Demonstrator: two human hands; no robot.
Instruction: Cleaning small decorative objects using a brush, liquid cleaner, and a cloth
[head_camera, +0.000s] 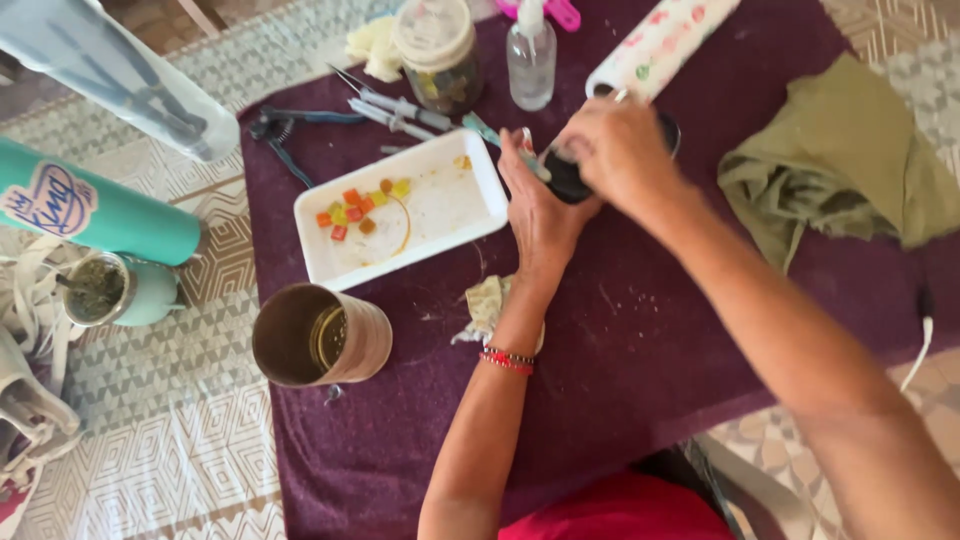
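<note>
Both hands meet near the middle of a dark purple cloth (620, 350) that covers the work surface. The left hand (538, 215) is curled around the side of a small dark round object (570, 180), steadying it, while the right hand (618, 150) closes over the top of that same object with its fingers pinched on a thin tool; what the tool is cannot be told, as the fingers hide most of it. The dark object sits just right of a white rectangular tray (470, 215), which holds a small cluster of orange, red and yellow cubes (358, 208) toward its left half. Behind the tray lie several slim metal tools (400, 108) and a pair of dark pliers (280, 128), with a lidded glass jar (437, 52) and a clear spray bottle (530, 55) standing farther back. A patterned roll (660, 42) lies slantwise, its near end just behind the right hand. A crumpled olive green cloth (850, 160) rests to the right, well apart from the hands. In front of the tray stands a brown cylindrical cup (318, 335), and a crumpled scrap of paper (487, 305) lies under the left wrist, which wears a red beaded bracelet (508, 358). Off the cloth to the left lie a teal flask (100, 210) and a teal cup (115, 290) filled with green herb.
</note>
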